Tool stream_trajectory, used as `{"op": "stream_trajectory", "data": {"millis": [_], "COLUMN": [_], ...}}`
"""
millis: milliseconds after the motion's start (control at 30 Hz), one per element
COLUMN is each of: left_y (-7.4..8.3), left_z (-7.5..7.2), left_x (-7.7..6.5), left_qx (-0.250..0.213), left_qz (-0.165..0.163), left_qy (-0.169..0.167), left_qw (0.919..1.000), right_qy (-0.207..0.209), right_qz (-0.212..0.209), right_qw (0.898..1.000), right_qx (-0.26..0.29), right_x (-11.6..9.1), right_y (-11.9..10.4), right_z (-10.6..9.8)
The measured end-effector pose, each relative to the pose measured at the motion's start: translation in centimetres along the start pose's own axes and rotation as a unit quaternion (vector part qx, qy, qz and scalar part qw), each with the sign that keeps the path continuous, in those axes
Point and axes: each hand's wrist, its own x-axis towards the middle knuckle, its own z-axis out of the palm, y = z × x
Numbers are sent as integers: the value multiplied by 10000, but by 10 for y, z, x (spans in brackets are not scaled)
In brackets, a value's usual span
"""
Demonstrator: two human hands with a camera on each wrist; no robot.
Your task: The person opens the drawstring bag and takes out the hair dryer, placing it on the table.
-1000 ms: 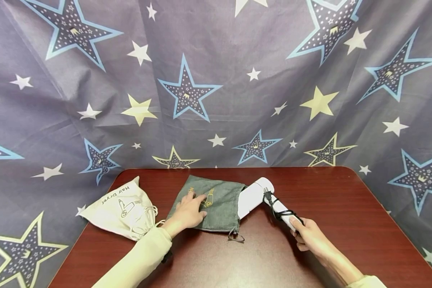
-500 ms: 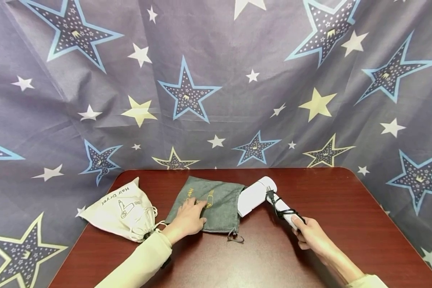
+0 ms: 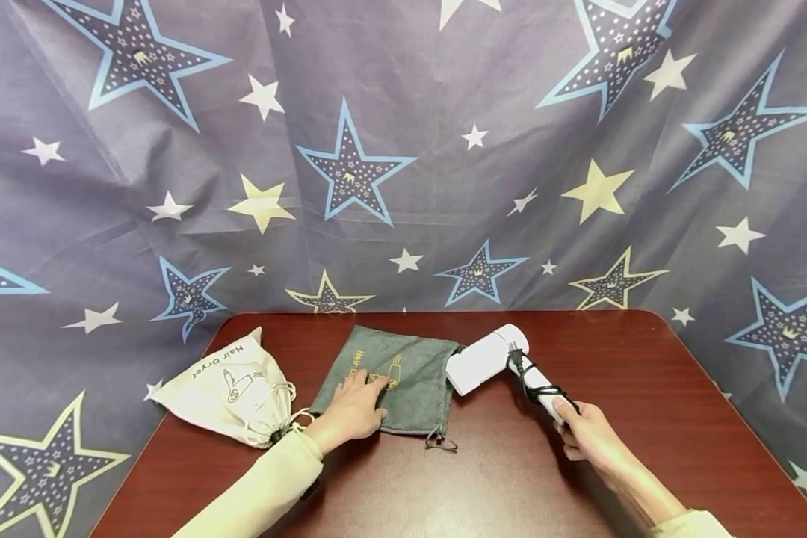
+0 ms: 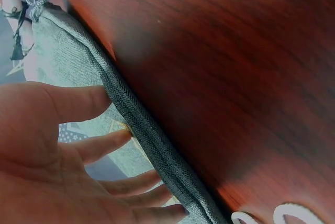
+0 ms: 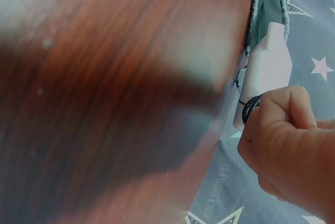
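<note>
My right hand (image 3: pixel 586 432) grips the handle of a white hair dryer (image 3: pixel 487 362), whose black cord (image 3: pixel 536 390) is wound round that handle. The dryer's nozzle end is at the mouth of a dark grey drawstring bag (image 3: pixel 417 388), printed in yellow, lying flat on the table. In the right wrist view the bag's mouth (image 5: pixel 287 12) gapes around a narrow white tip of the dryer. My left hand (image 3: pixel 353 407) rests on the bag with its fingers spread. The left wrist view shows those fingers (image 4: pixel 84 103) extended over the cloth near its edge.
A cream drawstring bag (image 3: pixel 232 392) marked "Hair Dryer" lies at the table's left, its cords near my left wrist. The reddish-brown table (image 3: pixel 619 351) ends at a star-patterned cloth (image 3: pixel 444 187) behind it.
My right hand has drawn the hair dryer rightward, so more of its white body shows outside the grey bag. My left hand stays on the bag, almost unmoved.
</note>
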Motion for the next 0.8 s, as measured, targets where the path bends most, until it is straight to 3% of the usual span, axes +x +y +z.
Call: {"op": "stream_trajectory", "data": {"millis": [300,800], "left_y": [-2,6], "left_z": [3,5], "left_x": [0,1], "left_qx": [48,245], "left_qz": [226,285], "left_qy": [98,94], "left_qw": [9997,9992], "right_qy": [170,425], "right_qz": [-57,-23], "right_qw": [9998,9991], "right_qx": [14,1], "right_x": [2,6], "right_y": [-1,-1], "right_z": [-7,-16]}}
